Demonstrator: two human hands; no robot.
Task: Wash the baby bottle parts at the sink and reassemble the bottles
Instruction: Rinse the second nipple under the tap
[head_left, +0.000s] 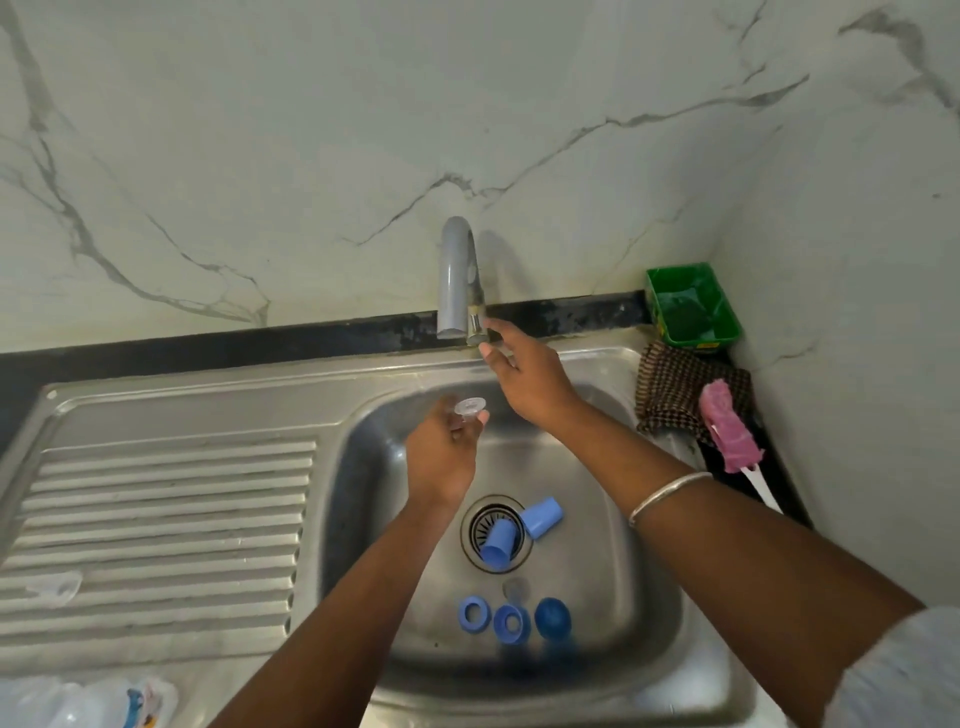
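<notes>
The tap (460, 280) stands at the back of the steel sink (649, 597). Far left of the tap and nearer the person, a clear teat (54, 588) lies on the ridged draining board (156, 525). Lower still, at the front corner, clear bottles (78, 701) lie blurred.

Just below the tap, the left hand (441, 457) pinches a small clear bottle part (470, 405) in its fingertips, over the sink bowl. Right beside the tap's base, the right hand (524, 376) reaches up with straight, spread fingers that touch the tap handle (477, 325). It holds nothing. A silver bangle (667, 493) sits on that arm.

Straight down from the tap, two blue caps (519, 527) lie on the drain. Below them sit two blue rings (491, 618) and a blue dome lid (552, 617).

Right of the tap, in the corner, stands a green tub (693, 304). Below it lie a checked cloth (670, 387) and a pink bottle brush (727, 431) on the desk (795, 499).
</notes>
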